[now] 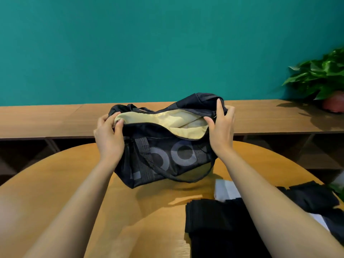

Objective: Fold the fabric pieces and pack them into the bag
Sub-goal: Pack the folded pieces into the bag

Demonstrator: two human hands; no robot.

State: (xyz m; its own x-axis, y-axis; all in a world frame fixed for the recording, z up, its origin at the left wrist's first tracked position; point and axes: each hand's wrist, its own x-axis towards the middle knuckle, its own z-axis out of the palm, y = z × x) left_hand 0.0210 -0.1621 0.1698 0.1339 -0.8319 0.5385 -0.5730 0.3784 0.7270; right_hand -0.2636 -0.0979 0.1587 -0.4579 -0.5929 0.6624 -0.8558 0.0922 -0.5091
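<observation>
The bag (163, 155) in front of you is black, printed with large grey rings and letter shapes, and its lining (167, 120) is pale yellow. Your table (74, 164) is warm orange-brown wood grain. On it lie black fabric pieces (214, 216) and a white piece (225, 189). Beyond you, the wall (149, 43) is teal, the ledge (55, 120) is brown wood, and the plant (320, 75) is glossy green in a reddish-brown pot (333, 103).
</observation>
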